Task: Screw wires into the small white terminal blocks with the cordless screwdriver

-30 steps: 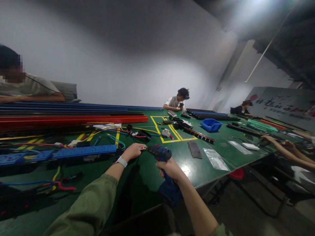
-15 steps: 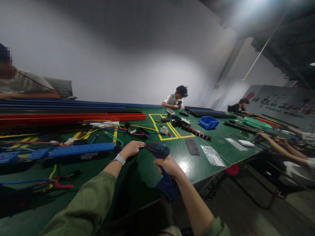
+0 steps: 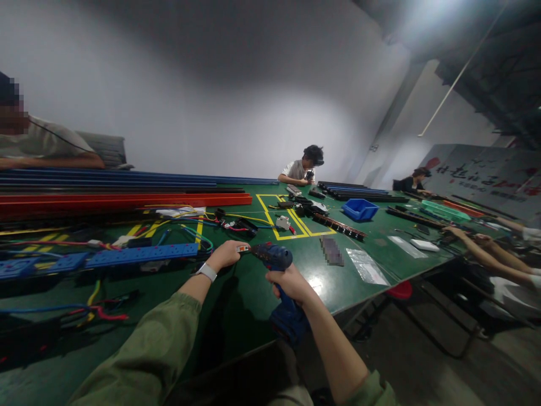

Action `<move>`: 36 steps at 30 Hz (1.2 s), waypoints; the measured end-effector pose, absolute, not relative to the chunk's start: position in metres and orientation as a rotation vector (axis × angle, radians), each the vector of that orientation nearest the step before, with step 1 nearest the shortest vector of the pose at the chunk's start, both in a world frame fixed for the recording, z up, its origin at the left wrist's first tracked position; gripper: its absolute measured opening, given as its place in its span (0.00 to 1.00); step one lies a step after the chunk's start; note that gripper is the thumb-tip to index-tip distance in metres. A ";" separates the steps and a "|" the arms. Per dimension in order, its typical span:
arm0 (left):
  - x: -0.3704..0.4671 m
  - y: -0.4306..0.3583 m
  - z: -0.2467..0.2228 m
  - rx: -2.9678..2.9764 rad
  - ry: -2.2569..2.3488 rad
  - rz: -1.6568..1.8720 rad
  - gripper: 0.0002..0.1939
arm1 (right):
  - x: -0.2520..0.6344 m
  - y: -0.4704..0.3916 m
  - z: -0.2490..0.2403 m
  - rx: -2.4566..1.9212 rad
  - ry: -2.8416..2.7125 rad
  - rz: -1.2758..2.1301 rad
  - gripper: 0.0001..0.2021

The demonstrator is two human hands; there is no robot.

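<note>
In my right hand (image 3: 291, 283) is a blue cordless drill (image 3: 275, 256), gripped by its handle over the table's near edge, its nose pointing left. My left hand (image 3: 227, 256) is closed on a small white part with an orange mark (image 3: 242, 248); its exact kind is too small to make out. The drill's tip meets or nearly meets this part; contact cannot be told. Left of my left hand lies a blue socket strip (image 3: 143, 256) with coloured wires around it. A white block like a circuit breaker (image 3: 284, 224) lies beyond the drill.
On the green table (image 3: 249, 327) lie red rails (image 3: 127, 204), blue rails (image 3: 105, 179), a blue bin (image 3: 360, 210), a black strip with copper-coloured bars (image 3: 340, 226) and a plastic bag (image 3: 367, 267). Co-workers sit across and to the right. A red stool (image 3: 400, 290) stands by the edge.
The view has shifted very slightly. Both hands keep nearly the same pose, with the drill still at the small part.
</note>
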State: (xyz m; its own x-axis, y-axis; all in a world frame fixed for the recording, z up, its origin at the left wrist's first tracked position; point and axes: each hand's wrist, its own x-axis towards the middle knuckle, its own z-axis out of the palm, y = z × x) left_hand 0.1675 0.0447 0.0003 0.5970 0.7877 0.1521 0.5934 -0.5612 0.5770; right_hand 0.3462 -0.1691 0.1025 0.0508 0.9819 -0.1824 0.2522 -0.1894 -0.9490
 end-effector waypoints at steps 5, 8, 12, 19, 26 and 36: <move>0.167 0.044 0.001 2.363 1.099 0.568 0.31 | 0.347 -0.168 0.101 -1.555 -1.300 1.178 0.11; 0.167 0.044 0.001 2.351 1.095 0.541 0.29 | 0.348 -0.167 0.099 -1.534 -1.306 1.188 0.10; 0.168 0.045 0.001 2.344 1.098 0.544 0.30 | 0.348 -0.166 0.096 -1.537 -1.289 1.182 0.09; 0.168 0.045 0.002 2.326 1.129 0.509 0.30 | 0.348 -0.165 0.096 -1.504 -1.286 1.193 0.09; 0.167 0.043 0.003 2.345 1.130 0.539 0.31 | 0.349 -0.166 0.097 -1.529 -1.292 1.190 0.09; 0.167 0.047 -0.001 2.344 1.123 0.545 0.31 | 0.347 -0.168 0.101 -1.540 -1.267 1.209 0.09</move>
State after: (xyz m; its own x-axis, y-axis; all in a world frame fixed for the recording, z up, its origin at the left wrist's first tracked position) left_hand 0.1673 0.0470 -0.0010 0.5837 0.7992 0.1435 0.6076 -0.5471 0.5758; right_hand 0.3469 -0.1680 0.1013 0.0472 0.9817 -0.1847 0.2308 -0.1906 -0.9542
